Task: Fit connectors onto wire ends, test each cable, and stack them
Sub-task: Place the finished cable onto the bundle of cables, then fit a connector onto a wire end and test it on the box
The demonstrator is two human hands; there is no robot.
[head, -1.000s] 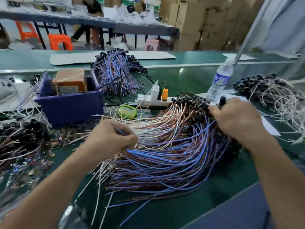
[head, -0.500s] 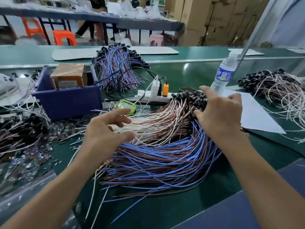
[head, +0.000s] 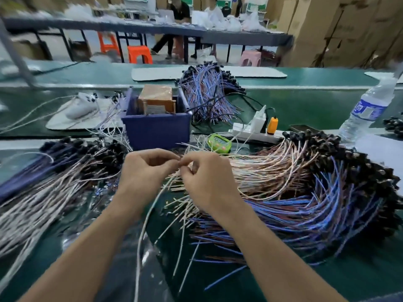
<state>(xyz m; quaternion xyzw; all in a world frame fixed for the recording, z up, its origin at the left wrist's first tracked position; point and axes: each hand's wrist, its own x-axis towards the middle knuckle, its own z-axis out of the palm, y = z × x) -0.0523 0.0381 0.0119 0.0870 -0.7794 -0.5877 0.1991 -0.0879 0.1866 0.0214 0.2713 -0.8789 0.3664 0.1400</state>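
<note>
My left hand (head: 144, 173) and my right hand (head: 209, 179) meet at the middle of the green bench, fingertips together, both pinching the end of a thin white wire (head: 146, 223) that trails down toward me. What sits at the pinched tip is too small to tell. To the right spreads a big fan of white, brown and blue wires (head: 294, 192) with black ends along its far edge. Left of my hands lies another pile of white wires with black ends (head: 65, 171).
A blue bin (head: 156, 129) holding a brown box stands just beyond my hands. Behind it lies a blue-wire bundle (head: 207, 92). A white power strip (head: 257, 131), a green gadget (head: 219, 142) and a water bottle (head: 366, 112) sit at the right. A clear plastic bag (head: 122, 269) lies near me.
Both hands left the big wire fan and came together at the centre, now pinching one white wire. The view swung left, showing more of the left pile.
</note>
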